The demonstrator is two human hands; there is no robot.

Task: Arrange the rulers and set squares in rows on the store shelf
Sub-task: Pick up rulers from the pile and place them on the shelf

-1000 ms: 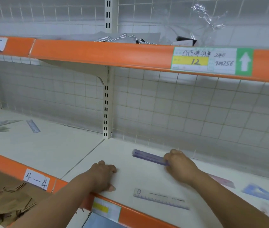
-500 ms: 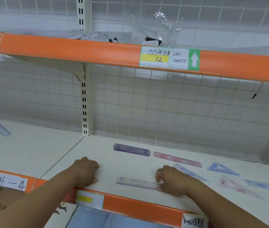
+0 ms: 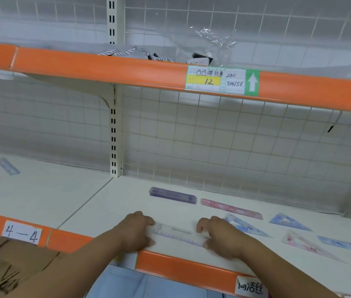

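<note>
Both hands are down at the near edge of the lower shelf (image 3: 110, 203), one at each end of a clear ruler (image 3: 179, 234) that lies flat, parallel to the orange front lip. The left hand (image 3: 136, 231) has its fingers curled over the ruler's left end. The right hand (image 3: 219, 237) grips the right end the same way, knuckles up.

Farther back on the same shelf a purple ruler (image 3: 172, 195) lies close to the wire-grid back. A pink ruler (image 3: 230, 208) lies just to its right, nearly end to end with it.

To the right of the right hand is a blue set square (image 3: 247, 227), partly hidden behind the knuckles. Farther right are a second blue set square (image 3: 288, 221), a pink set square (image 3: 308, 246) and a blue ruler (image 3: 346, 245), all flat and apart from one another.

On the shelf section to the left, well away, another ruler (image 3: 8, 166) lies at an angle.

A handwritten tag reading 4-4 (image 3: 22, 232) is stuck on the near lip. A green and yellow price label (image 3: 222, 81) sits on the edge of the upper shelf (image 3: 97, 65).
</note>
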